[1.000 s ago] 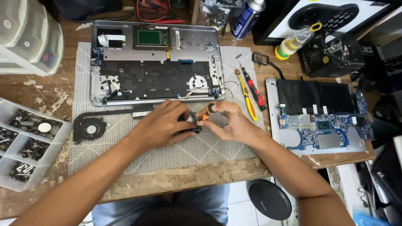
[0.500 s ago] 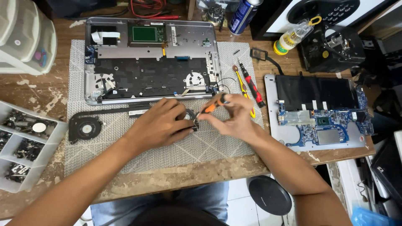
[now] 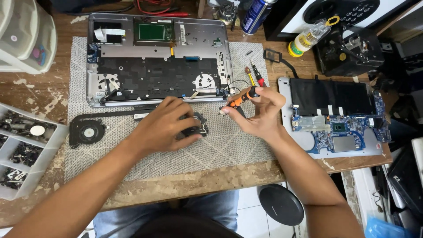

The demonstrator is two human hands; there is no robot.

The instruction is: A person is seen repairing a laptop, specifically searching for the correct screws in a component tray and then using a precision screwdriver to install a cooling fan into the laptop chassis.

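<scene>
- The left hand [image 3: 165, 128], at the centre of the frame, lies palm down over a small black fan part [image 3: 197, 128] on the grey mat [image 3: 220, 150], fingers curled around it and pressing it to the mat.
- The right hand [image 3: 260, 117], just right of centre, grips an orange-and-black screwdriver [image 3: 241, 98] between thumb and fingers; the tool slants down to the left, its tip just beside the fan part, above the mat.
- The opened laptop base [image 3: 158, 61] lies in the upper middle of the frame on the same mat, with its dark inner plate and green board exposed.
- A black cooling fan with heat pipe [image 3: 88, 131] rests left of the left hand, near the base's lower edge.
- A blue circuit board [image 3: 339, 128] sits on a grey panel at the right, well apart from the hands.
- Two spare screwdrivers [image 3: 255, 77] lie on the mat above the right hand.
- A clear parts tray [image 3: 26, 150] with dark small parts occupies the left edge.
- A blue spray can [image 3: 255, 15] and a small yellow-capped bottle [image 3: 308, 39] stand at the top.
</scene>
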